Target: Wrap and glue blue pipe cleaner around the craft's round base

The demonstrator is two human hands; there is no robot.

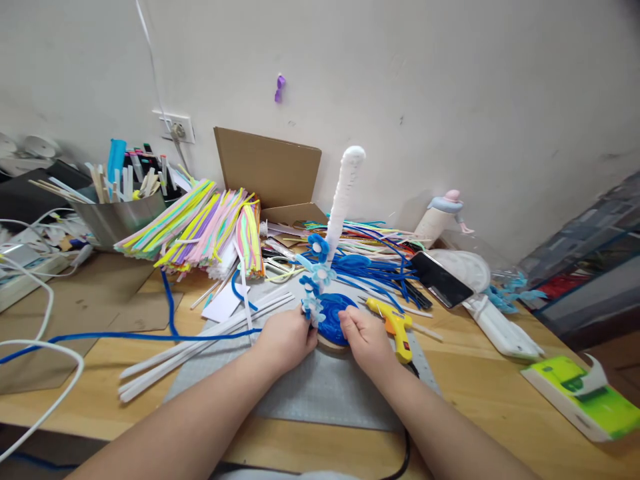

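A round disc of coiled deep-blue fuzzy stems on a tan base [334,313] is in the person's grasp over the middle of the grey gridded cutting mat [320,393]. A thick white fuzzy rod [343,200] rises behind it, leaning slightly right, and a column of small dark- and light-blue fuzzy flowers [323,274] climbs at its left side.

The left hand [290,337] is bent closed at the disc's left edge, just under the flowers (its fingertips are hidden, so I cannot tell exactly what they press on). The right hand [367,340] is curled closed too, thumb and forefinger together on the disc's right rim.

A long blue fuzzy strand [125,337] runs in from left of the mat and reaches the left wrist; where it ends is hidden. Loose white fuzzy stems [165,367] lie across the mat's left edge. A yellow glue gun with an orange part [397,327] rests by the mat's right side, near the right hand.

Beyond the mat's far edge are a spread of blue fuzzy stems [395,260] and an open brown cardboard box [270,167]; a thick pastel bundle of fuzzy stems [200,230] lies to its far left. Right of the mat are a black-screened phone [441,279] and, further out, a bright green soft packet [585,400].
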